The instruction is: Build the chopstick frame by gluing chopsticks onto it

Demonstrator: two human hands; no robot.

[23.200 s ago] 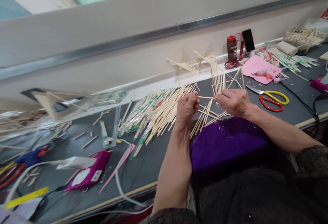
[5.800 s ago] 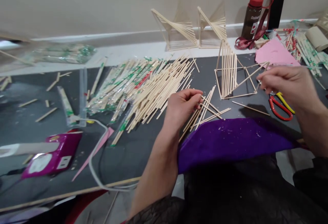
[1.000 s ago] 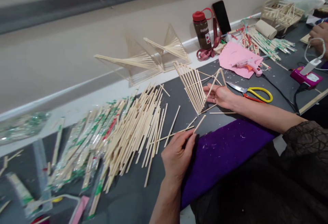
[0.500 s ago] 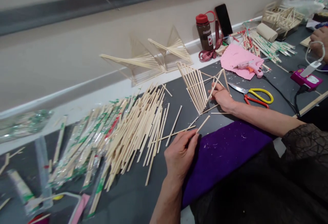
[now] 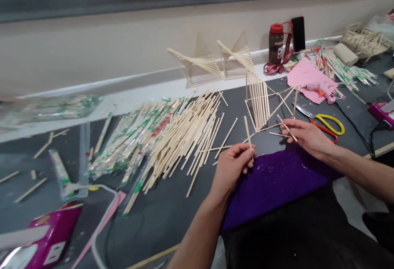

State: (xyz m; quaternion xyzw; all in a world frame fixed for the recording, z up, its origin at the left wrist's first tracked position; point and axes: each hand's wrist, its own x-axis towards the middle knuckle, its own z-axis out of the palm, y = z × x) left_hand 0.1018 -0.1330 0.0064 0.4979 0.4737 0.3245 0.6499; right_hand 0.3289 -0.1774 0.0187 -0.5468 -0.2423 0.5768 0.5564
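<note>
My left hand (image 5: 235, 160) pinches a pale wooden chopstick (image 5: 248, 129), which points up and away over the purple cloth (image 5: 277, 187). A shorter chopstick piece (image 5: 287, 128) is held between the fingertips of my right hand (image 5: 303, 135). Just beyond both hands stands a frame of glued chopsticks (image 5: 258, 101), with a fan of parallel sticks on its left and crossed sticks on its right. One loose stick (image 5: 278, 134) lies beside my right hand. A large pile of bare chopsticks (image 5: 184, 133) spreads to the left of my left hand.
Wrapped chopsticks (image 5: 129, 137) lie left of the pile. Scissors (image 5: 329, 123) and a pink glue gun (image 5: 323, 90) lie to the right. Two fan-like stick models (image 5: 203, 66), a bottle (image 5: 276, 45) and a phone (image 5: 298, 33) stand by the wall. A purple power block (image 5: 51, 236) sits front left.
My right hand has let go of the stick frame and come nearer, now holding a short piece. My left hand has raised its chopstick more upright. The view has swung left.
</note>
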